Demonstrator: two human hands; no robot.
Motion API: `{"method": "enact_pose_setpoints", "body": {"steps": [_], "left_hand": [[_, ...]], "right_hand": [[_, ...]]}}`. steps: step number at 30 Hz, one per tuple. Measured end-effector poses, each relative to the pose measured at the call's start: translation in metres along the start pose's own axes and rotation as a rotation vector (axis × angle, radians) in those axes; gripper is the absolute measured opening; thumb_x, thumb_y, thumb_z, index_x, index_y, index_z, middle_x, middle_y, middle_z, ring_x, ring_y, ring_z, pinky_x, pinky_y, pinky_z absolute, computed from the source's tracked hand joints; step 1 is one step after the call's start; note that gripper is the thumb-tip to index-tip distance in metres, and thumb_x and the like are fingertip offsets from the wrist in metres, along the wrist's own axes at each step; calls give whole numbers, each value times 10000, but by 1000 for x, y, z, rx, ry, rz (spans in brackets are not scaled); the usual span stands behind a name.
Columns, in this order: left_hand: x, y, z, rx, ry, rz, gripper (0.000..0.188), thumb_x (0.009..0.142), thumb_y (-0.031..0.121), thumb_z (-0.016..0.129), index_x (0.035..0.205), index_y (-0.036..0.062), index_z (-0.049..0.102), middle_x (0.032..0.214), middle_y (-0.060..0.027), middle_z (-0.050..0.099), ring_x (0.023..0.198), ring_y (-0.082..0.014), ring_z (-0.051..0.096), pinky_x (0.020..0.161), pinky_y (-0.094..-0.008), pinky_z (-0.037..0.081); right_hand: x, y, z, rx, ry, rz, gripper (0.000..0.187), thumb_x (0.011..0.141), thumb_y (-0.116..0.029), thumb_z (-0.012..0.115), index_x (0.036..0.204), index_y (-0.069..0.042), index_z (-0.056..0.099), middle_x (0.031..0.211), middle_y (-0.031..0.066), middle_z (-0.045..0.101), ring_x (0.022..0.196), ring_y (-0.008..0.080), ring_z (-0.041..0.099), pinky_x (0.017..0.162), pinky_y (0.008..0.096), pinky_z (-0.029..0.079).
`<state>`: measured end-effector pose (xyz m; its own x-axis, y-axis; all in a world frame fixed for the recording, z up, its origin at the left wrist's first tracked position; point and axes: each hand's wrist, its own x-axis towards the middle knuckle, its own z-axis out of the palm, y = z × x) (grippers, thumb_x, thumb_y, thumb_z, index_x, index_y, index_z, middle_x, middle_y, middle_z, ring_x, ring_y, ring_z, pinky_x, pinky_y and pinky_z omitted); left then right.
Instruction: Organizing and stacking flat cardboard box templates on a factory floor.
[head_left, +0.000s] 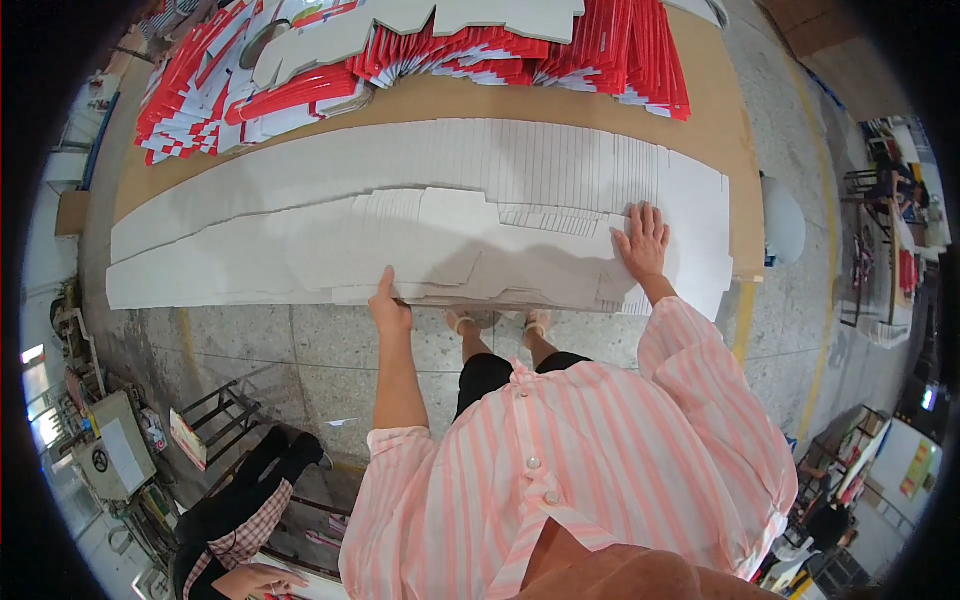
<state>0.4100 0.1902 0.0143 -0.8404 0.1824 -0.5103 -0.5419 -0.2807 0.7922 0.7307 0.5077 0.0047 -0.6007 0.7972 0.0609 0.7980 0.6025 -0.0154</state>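
White-grey flat cardboard sheets [300,250] lie overlapped in a long, fanned-out spread along the near side of the table. My left hand [390,305] holds the near edge of this spread left of its middle; one digit lies on top and the other fingers are mostly hidden below the edge. Farther right, my right hand [645,242] rests palm down on the sheets with its fingers stretched out. Behind it, a second band of overlapped sheets [560,150] shows many thin parallel edges.
Folded red-and-white printed cartons [630,50] are piled along the table's far side, with a notched pale board [420,35] on top. Brown cardboard [740,200] covers the table. A person [250,520] sits behind at lower left, near a dark metal rack [225,415].
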Motion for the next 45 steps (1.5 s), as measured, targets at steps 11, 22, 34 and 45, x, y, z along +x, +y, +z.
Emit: {"method": "enact_pose_setpoints", "body": {"steps": [11, 22, 34, 45], "left_hand": [[5, -10, -6, 91, 22, 89, 304, 741, 73, 656, 966, -106, 558, 996, -118, 582, 853, -180, 551, 760, -300, 436], [4, 30, -53, 640, -147, -333, 351, 774, 306, 608, 651, -21, 576, 580, -79, 575, 504, -163, 549, 464, -286, 408], [75, 64, -3, 1501, 129, 887, 121, 767, 160, 511, 803, 66, 579, 843, -138, 519, 780, -327, 531, 661, -427, 456], [106, 71, -9, 959, -25, 473, 196, 766, 193, 566, 849, 17, 588, 669, -57, 554, 618, -169, 529, 569, -301, 425]], "right_hand": [[0, 5, 2, -14, -1, -3, 628, 835, -482, 416, 1344, -143, 273, 1409, 111, 210, 1300, 304, 161, 1022, 515, 118], [0, 6, 19, -55, 62, -62, 614, 847, -490, 406, 1347, -160, 272, 1411, 85, 218, 1304, 288, 156, 1026, 500, 110], [1, 10, 24, -37, 41, -42, 626, 840, -498, 412, 1355, -179, 253, 1413, 86, 212, 1306, 284, 149, 1021, 507, 114], [1, 4, 16, 11, 92, -56, 595, 826, -433, 466, 1319, -129, 329, 1380, 122, 267, 1286, 300, 197, 1017, 490, 133]]}}
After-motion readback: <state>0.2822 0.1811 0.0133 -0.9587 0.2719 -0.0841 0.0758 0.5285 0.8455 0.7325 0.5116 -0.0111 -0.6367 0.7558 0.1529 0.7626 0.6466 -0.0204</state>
